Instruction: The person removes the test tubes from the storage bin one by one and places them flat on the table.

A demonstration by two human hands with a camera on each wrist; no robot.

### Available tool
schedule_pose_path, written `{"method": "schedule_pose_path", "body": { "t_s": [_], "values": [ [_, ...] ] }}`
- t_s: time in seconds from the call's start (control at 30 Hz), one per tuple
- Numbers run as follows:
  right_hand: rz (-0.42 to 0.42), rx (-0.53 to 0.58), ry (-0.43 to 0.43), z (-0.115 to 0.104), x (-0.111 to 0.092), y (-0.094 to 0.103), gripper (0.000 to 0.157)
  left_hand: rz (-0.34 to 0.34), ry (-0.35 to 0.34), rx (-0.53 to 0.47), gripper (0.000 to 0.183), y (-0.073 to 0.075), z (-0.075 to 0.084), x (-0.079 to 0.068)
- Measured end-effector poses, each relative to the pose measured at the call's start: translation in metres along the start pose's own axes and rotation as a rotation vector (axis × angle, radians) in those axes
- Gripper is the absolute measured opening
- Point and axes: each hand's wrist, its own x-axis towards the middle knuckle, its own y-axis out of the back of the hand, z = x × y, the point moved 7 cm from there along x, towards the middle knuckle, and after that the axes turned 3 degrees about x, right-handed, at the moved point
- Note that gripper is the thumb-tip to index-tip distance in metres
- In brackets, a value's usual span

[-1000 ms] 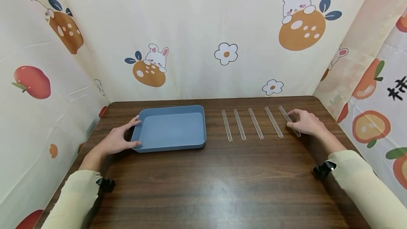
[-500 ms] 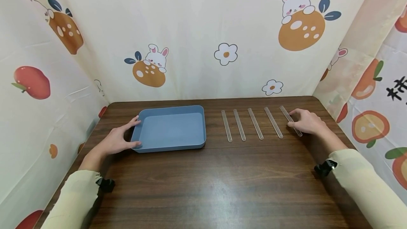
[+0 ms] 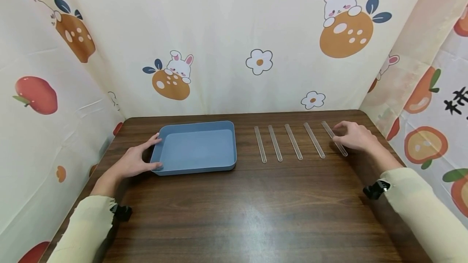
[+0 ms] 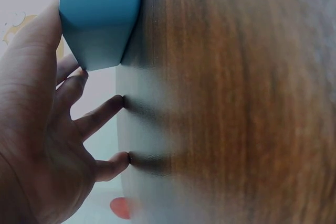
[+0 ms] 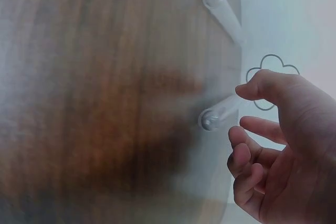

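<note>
On the left half of the table stands a shallow blue rectangular tray (image 3: 197,148). My left hand (image 3: 132,160) touches its left end with thumb and index finger spread wide. In the left wrist view other fingertips (image 4: 122,101) come down to the tabletop beside the tray (image 4: 97,14). Several clear tubes with rounded near ends lie in a slanted row on the right. My right hand (image 3: 354,136) is at the rightmost clear tube (image 3: 341,146), overlapping its edge. The right wrist view shows that tube (image 5: 212,119) near a gap between thumb and fingers, the fingers loosely bent.
The other clear tubes, from the leftmost tube (image 3: 260,144) to the fourth tube (image 3: 314,140), lie spaced apart. A brown wood-grain table (image 3: 234,210) carries everything. Printed curtains (image 3: 226,23) rise along its back and sides.
The rightmost tube has shifted slightly right. My right hand has since moved a little up and right, its thumb drawn back from the tube. My left hand and the tray stay put.
</note>
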Motion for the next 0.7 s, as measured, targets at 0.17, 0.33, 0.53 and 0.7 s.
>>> {"method": "schedule_pose_path", "body": {
  "t_s": [0.17, 0.33, 0.53, 0.7],
  "values": [
    [0.004, -0.004, 0.006, -0.005, -0.002, 0.008, 0.063, 0.004, -0.003, -0.003, 0.093, 0.000, 0.000, 0.000],
    [0.009, -0.010, 0.010, -0.007, -0.001, 0.011, 0.061, 0.005, -0.008, -0.005, 0.093, 0.000, 0.001, 0.000],
    [0.018, -0.024, 0.009, -0.013, 0.004, 0.011, 0.063, 0.007, -0.012, 0.003, 0.093, 0.000, 0.001, 0.000],
    [0.018, -0.025, 0.015, -0.021, 0.007, 0.011, 0.064, 0.002, -0.009, 0.005, 0.094, 0.000, 0.001, 0.000]
  ]
}}
